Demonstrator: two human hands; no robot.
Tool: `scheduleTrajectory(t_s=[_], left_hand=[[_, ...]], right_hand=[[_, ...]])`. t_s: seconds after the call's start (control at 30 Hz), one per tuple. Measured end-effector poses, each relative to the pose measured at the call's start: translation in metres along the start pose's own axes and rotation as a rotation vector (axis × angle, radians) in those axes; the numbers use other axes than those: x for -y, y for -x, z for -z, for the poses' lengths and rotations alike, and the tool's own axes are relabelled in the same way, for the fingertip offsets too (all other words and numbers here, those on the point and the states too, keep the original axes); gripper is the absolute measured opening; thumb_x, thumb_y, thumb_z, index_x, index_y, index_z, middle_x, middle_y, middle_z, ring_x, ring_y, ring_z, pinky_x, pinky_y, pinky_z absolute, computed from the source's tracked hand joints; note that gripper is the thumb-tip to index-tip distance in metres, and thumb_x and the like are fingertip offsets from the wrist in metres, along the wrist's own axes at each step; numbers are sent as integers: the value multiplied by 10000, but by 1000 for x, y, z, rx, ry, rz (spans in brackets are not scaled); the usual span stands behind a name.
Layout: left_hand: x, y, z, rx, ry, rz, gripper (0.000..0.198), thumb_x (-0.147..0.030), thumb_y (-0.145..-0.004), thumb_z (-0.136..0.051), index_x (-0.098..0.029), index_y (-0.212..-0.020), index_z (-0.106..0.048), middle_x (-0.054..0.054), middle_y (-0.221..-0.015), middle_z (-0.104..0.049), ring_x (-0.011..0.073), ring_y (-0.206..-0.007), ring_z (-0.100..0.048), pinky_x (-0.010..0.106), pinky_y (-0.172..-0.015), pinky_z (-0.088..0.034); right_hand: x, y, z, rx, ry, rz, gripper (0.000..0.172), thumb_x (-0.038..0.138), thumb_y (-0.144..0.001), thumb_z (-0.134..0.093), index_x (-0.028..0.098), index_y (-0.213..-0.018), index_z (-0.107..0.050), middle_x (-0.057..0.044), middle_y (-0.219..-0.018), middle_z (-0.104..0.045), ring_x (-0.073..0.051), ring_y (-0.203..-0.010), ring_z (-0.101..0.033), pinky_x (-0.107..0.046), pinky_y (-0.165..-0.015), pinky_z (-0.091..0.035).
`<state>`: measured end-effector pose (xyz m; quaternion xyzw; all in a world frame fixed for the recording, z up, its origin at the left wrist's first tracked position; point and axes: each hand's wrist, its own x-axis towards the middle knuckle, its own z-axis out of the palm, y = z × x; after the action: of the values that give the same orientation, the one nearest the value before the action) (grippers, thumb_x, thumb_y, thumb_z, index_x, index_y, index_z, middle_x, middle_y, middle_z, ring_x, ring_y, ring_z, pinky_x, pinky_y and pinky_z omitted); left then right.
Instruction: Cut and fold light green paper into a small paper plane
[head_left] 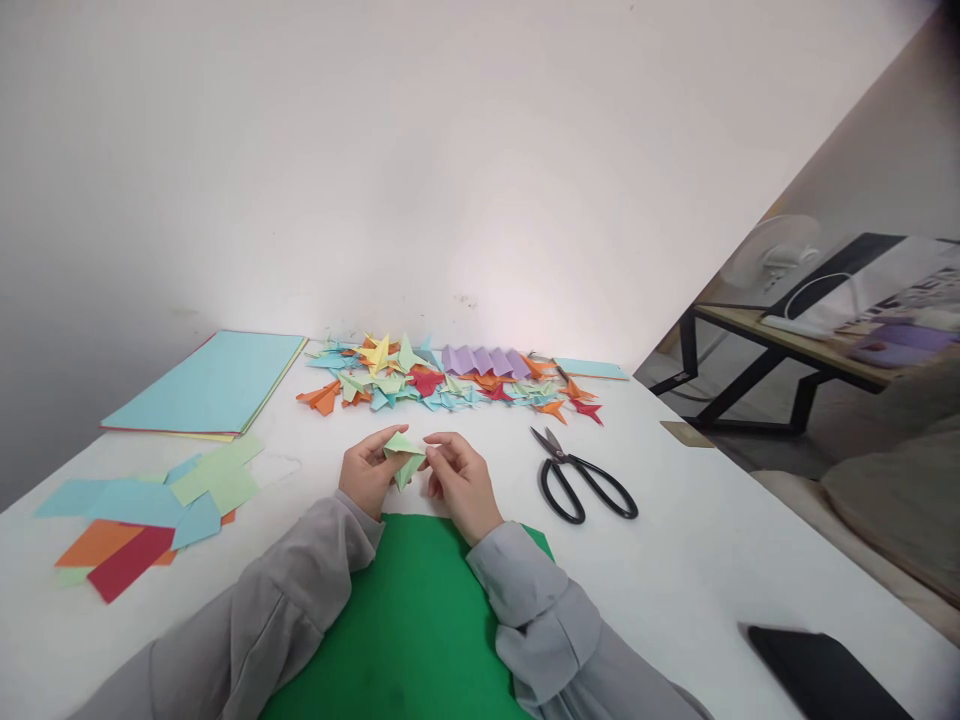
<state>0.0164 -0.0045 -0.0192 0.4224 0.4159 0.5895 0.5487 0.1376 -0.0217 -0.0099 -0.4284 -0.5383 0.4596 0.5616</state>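
Note:
Between my hands is a small piece of light green folded paper (405, 458), partly shaped, with a point hanging down. My left hand (367, 472) pinches its left side between thumb and fingers. At its right corner, my right hand (461, 482) has its thumb and index finger closed on the edge. Both hands are held above the far end of a green sheet (420, 620) lying on the white table. Beyond them lies a heap of folded paper shapes (390, 385) in orange, yellow, red, blue and green.
Black-handled scissors (574, 475) lie partly opened to the right. Loose paper rectangles (135, 500) spread at the left, below a stack of coloured sheets (210, 380). A purple pleated paper (486, 362) stands by the wall. A black flat object (821, 670) lies near right.

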Motion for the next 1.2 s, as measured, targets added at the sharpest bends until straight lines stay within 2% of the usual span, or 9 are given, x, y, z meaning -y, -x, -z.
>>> scheduleTrajectory(t_s=[0.13, 0.27, 0.43, 0.57, 0.7, 0.8, 1.0, 1.2], left_hand=[[0, 1, 0, 29, -25, 19, 388, -278, -525, -699, -126, -876, -634, -16, -536, -566, 88, -418, -482, 217, -401, -370], [-3, 1, -3, 56, 28, 82, 302, -263, -504, -709, -128, -756, -613, -16, -538, -568, 98, -431, -494, 223, -398, -374], [-12, 3, -7, 92, 155, 143, 298, -201, -494, -693, -129, -767, -596, -36, -485, -550, 80, -385, -466, 212, -392, -342], [-19, 4, -9, 120, 236, 232, 349, -149, -475, -683, -127, -810, -588, -33, -470, -552, 94, -425, -503, 220, -444, -376], [-21, 5, -10, 113, 254, 264, 375, -140, -451, -690, -132, -813, -591, -37, -470, -548, 88, -427, -495, 222, -452, -380], [-21, 4, -9, 114, 258, 264, 313, -153, -457, -695, -130, -755, -601, -31, -474, -547, 86, -427, -488, 220, -441, -371], [-18, 3, -9, 120, 292, 269, 239, -185, -496, -702, -118, -711, -619, -11, -474, -542, 95, -441, -491, 231, -449, -376], [-21, 4, -9, 112, 331, 297, 221, -166, -532, -621, -115, -745, -598, 10, -520, -567, 120, -473, -521, 250, -472, -392]], right_hand=[[1, 2, -2, 69, 108, 56, 168, 230, -750, -459, 188, -891, -541, 51, -536, -497, -83, -375, -451, -203, -380, -363], [0, 4, -1, 62, 134, 67, 189, 247, -755, -461, 184, -894, -573, 45, -515, -499, -90, -376, -450, -208, -380, -365], [0, 4, -1, 84, 176, 94, 236, 259, -760, -468, 181, -925, -618, 9, -576, -566, -92, -394, -451, -217, -401, -383], [-2, 5, -1, 83, 255, 149, 271, 237, -770, -456, 205, -970, -636, -21, -660, -616, -106, -437, -473, -227, -422, -403], [-4, 6, 0, 99, 318, 213, 305, 235, -778, -445, 242, -1029, -619, -28, -720, -643, -131, -501, -522, -229, -428, -414], [-6, 6, 0, 84, 344, 236, 312, 237, -779, -451, 241, -1046, -611, -38, -742, -646, -137, -520, -530, -228, -426, -413], [-7, 5, 0, 89, 330, 205, 320, 269, -789, -454, 238, -1076, -591, -36, -749, -644, -118, -470, -496, -229, -424, -408], [-3, 5, -1, 95, 277, 156, 299, 299, -795, -462, 211, -1042, -605, -20, -661, -601, -99, -429, -448, -223, -419, -398]])
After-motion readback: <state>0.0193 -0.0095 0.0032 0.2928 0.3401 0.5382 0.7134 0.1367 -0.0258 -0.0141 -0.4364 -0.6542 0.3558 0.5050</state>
